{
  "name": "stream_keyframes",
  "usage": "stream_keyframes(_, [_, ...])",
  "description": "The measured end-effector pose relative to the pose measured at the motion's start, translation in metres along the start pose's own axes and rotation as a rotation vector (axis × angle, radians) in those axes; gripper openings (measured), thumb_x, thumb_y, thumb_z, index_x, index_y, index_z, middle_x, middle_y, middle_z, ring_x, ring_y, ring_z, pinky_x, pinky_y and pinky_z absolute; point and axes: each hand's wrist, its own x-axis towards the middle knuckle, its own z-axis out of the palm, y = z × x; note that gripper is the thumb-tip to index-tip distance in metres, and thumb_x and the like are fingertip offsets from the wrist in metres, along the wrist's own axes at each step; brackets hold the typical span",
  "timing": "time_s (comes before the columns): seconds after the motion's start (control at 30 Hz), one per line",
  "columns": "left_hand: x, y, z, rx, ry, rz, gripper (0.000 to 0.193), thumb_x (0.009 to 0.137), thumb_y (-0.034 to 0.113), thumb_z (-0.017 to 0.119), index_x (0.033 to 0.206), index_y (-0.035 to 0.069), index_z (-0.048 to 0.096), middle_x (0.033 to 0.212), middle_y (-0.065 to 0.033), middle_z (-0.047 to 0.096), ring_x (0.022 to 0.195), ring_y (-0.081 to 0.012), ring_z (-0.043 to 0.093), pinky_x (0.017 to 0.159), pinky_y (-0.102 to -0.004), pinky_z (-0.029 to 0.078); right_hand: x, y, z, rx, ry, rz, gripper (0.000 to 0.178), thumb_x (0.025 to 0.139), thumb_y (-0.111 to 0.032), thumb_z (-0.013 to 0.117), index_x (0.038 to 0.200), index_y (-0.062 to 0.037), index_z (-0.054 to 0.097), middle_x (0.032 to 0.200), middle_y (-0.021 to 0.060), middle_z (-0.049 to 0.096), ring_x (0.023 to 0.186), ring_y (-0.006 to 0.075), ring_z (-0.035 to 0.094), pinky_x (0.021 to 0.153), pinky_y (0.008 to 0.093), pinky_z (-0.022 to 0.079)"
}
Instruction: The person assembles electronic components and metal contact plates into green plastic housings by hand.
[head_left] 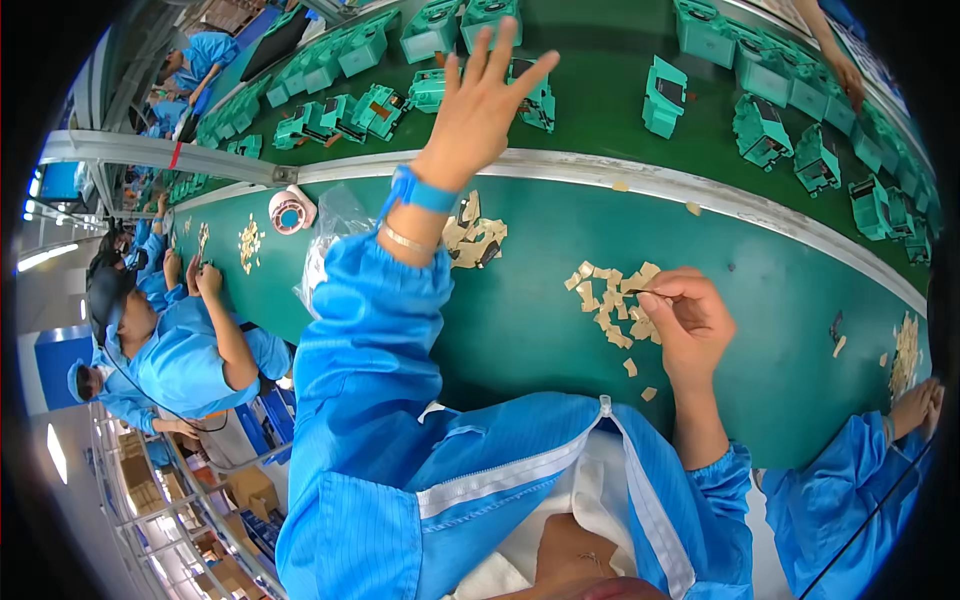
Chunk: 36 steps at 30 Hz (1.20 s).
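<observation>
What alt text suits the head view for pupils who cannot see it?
A worker in blue extends an open left hand near green units on a belt; the right hand pinches a thin dark item near beige pieces.

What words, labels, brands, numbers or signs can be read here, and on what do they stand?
None can be read.
Green housings on the belt: any markings are too small.
Cardboard boxes on the shelves: too small and blurred.
Beige pieces: no lettering visible.
Blue wristband: no legible text.
</observation>
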Motion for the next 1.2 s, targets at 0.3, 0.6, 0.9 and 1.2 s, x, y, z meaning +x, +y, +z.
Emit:
stream_keyframes(0.3, [-0.006, 0.003, -0.024, -0.939, -0.228, -0.365, 0.044, 0.076, 0.029, 0.072, 0.112, 0.007, 0.058, 0.101, -0.0098, 0.057, 0.098, -0.0228, 0.053, 0.086, -0.0362, 0.044, 0.003, -0.006, -0.004, 0.04, 0.057, 0.093, 0.016, 0.076, 0.009, 0.067, 0.088, 0.0021, 0.059, 0.083, 0.0089, 0.061, 0.078, 0.0137, 0.057, 0.069, 0.0259, 0.047])
stream_keyframes(0.6, [-0.082, 0.086, -0.083, -2.235, -0.379, -0.956, 0.048, 0.094, 0.039, 0.046, 0.121, 0.0, 0.049, 0.11, -0.0147, 0.061, 0.094, -0.0248, 0.063, 0.081, -0.038, 0.052, 0.001, -0.034, 0.005, 0.139, 0.086, 0.234, 0.014, 0.079, 0.005, 0.067, 0.09, 0.0011, 0.059, 0.082, 0.0057, 0.062, 0.072, 0.0098, 0.058, 0.064, 0.0217, 0.047])
stream_keyframes(0.9, [-0.106, 0.104, -0.101, -2.289, -0.448, -0.707, 0.076, 0.074, 0.012, 0.076, 0.135, 0.001, 0.033, 0.121, -0.0142, 0.054, 0.109, -0.0253, 0.057, 0.093, -0.0383, 0.047, -0.002, -0.066, 0.017, 0.091, 0.07, 0.371, 0.015, 0.077, 0.007, 0.068, 0.087, 0.0013, 0.058, 0.076, 0.0047, 0.061, 0.066, 0.007, 0.056, 0.06, 0.0191, 0.045])
stream_keyframes(1.2, [-0.103, 0.117, -0.116, -1.93, -0.233, -0.815, 0.078, 0.065, -0.005, 0.076, 0.132, 0.002, 0.035, 0.113, -0.0113, 0.057, 0.102, -0.02, 0.06, 0.085, -0.0323, 0.051, -0.002, -0.074, 0.017, -0.065, 0.002, 0.446, 0.016, 0.075, 0.006, 0.07, 0.086, 0.0014, 0.059, 0.073, 0.0025, 0.058, 0.062, 0.0042, 0.052, 0.052, 0.0171, 0.04])
